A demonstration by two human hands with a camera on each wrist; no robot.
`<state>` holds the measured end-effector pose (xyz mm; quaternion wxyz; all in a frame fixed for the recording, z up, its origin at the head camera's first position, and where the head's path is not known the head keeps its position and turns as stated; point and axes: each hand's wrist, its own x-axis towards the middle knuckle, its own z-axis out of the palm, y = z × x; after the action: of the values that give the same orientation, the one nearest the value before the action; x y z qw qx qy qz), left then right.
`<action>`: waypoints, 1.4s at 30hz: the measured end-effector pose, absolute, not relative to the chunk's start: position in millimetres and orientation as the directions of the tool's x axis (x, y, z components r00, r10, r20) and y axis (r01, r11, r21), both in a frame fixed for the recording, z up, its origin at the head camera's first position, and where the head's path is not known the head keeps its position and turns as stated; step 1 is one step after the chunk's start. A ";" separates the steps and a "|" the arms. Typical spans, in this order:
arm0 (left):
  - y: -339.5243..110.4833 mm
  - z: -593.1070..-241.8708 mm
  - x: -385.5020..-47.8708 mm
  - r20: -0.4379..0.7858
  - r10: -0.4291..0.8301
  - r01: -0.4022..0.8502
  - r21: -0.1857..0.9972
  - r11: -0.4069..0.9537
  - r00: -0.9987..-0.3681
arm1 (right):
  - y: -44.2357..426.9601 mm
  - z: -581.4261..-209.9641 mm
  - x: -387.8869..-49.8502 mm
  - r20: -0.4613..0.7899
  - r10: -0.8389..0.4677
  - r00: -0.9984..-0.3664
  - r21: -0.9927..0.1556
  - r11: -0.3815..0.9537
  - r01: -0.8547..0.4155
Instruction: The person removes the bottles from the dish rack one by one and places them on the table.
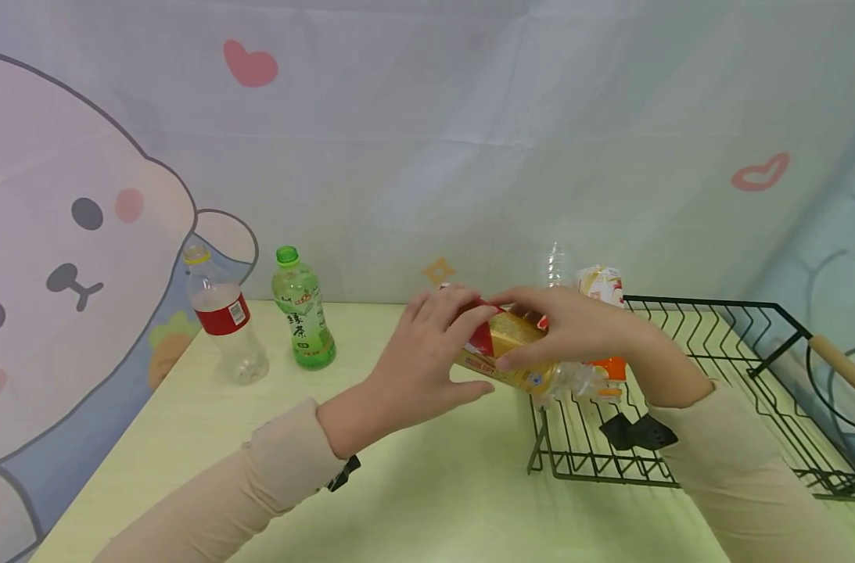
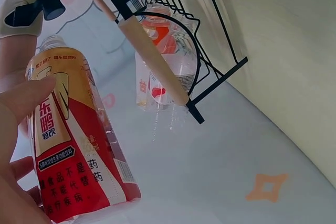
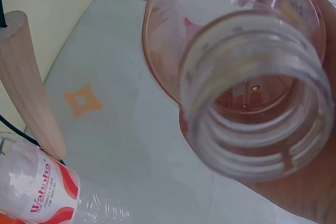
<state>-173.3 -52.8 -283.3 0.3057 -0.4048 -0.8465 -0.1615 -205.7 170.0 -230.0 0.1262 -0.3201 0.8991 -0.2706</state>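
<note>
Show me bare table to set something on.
The pale green table lies bare left of the black wire rack, in front of the green plastic bottle. The rack's left end is crowded: clear plastic bottles, plus the yellow and red plastic bottle held nearby.

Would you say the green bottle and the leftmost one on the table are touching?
Apart: the head view shows a gap of table between the green bottle and leftmost bottle.

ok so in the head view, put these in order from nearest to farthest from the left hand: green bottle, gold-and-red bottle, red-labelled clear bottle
1. Gold-and-red bottle: touching the left hand, on its right.
2. Green bottle: to the hand's left, standing on the table.
3. Red-labelled clear bottle: farther left, past the green one.
</note>
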 end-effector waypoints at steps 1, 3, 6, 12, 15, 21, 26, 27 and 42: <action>-52.7 -283.9 -173.4 0.647 0.590 0.784 0.019 0.621 -0.483 | 169.5 -230.2 -205.8 -0.057 -0.644 -0.763 -0.570 0.649 -0.505; -52.6 -285.4 -173.4 0.645 0.593 0.779 0.007 0.626 -0.483 | 168.7 -231.2 -206.4 -0.062 -0.644 -0.762 -0.571 0.649 -0.502; -52.1 -287.8 -174.1 0.642 0.595 0.774 -0.005 0.633 -0.483 | 168.1 -232.7 -207.6 -0.069 -0.645 -0.761 -0.568 0.653 -0.502; -50.6 -293.4 -176.4 0.636 0.602 0.758 -0.041 0.651 -0.483 | 166.5 -235.7 -209.4 -0.082 -0.640 -0.764 -0.561 0.664 -0.495; -49.8 -296.0 -176.9 0.633 0.603 0.751 -0.052 0.658 -0.485 | 165.9 -237.0 -210.1 -0.092 -0.640 -0.763 -0.556 0.669 -0.494; -48.0 -301.6 -177.9 0.625 0.598 0.738 -0.051 0.673 -0.501 | 165.3 -241.2 -212.8 -0.107 -0.648 -0.754 -0.567 0.663 -0.489; -46.5 -304.9 -178.6 0.622 0.591 0.722 -0.060 0.690 -0.513 | 164.2 -245.2 -215.2 -0.115 -0.658 -0.744 -0.590 0.648 -0.482; -46.1 -305.9 -179.1 0.622 0.590 0.721 -0.060 0.691 -0.514 | 163.9 -245.8 -215.4 -0.116 -0.661 -0.741 -0.596 0.644 -0.480; -43.4 -317.4 -183.7 0.620 0.570 0.713 -0.024 0.700 -0.539 | 163.6 -252.6 -215.3 -0.158 -0.661 -0.734 -0.617 0.646 -0.449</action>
<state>-183.7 -43.4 -317.4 0.3072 -0.3690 -0.8694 -0.1166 -215.3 163.6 -252.6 0.1882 -0.3126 0.8875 -0.2814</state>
